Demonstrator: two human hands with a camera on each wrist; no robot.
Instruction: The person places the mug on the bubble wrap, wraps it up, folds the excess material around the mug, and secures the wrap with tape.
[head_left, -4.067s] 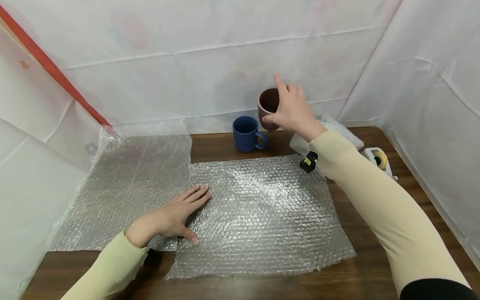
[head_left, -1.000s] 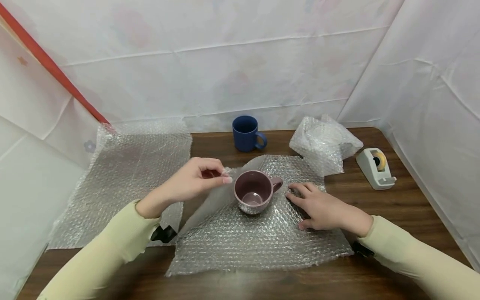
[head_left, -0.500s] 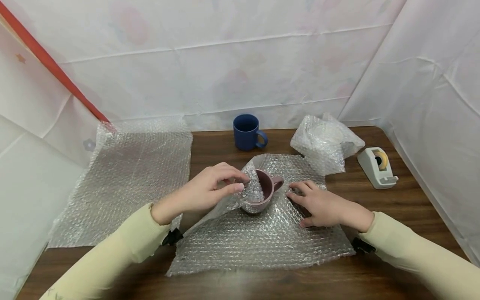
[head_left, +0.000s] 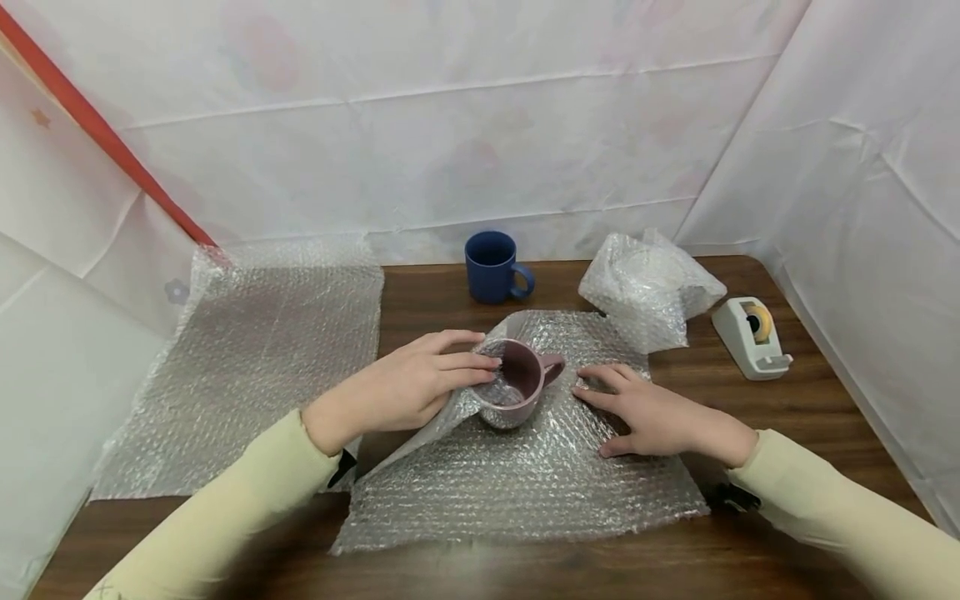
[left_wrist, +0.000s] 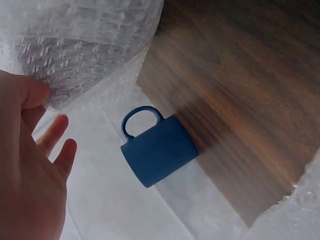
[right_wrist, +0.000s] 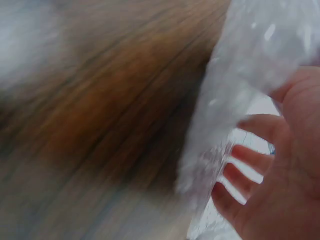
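Observation:
In the head view, a mauve mug (head_left: 522, 372) stands upright on a sheet of bubble wrap (head_left: 510, 492), its handle pointing right. The sheet's left side is folded up against the mug and over its rim. My left hand (head_left: 408, 379) presses that fold into the mug's mouth with extended fingers, its thumb hidden there. In the left wrist view, the thumb touches the bubble wrap (left_wrist: 85, 50). My right hand (head_left: 648, 414) rests, fingers spread, on the sheet right of the mug handle. The blurred right wrist view shows its fingers beside the wrap (right_wrist: 220, 110).
A blue mug (head_left: 491, 271) stands behind the sheet. A crumpled bubble-wrap bundle (head_left: 648, 287) and a tape dispenser (head_left: 752, 337) lie on the right. Another bubble-wrap sheet (head_left: 255, 375) covers the table's left side. White cloth (head_left: 480, 125) hangs behind the brown table (head_left: 420, 287).
The mauve mug went from my right hand onto the sheet. My left hand lifted the sheet's left side, folded it over the rim and now presses it inside. My right hand came down onto the sheet.

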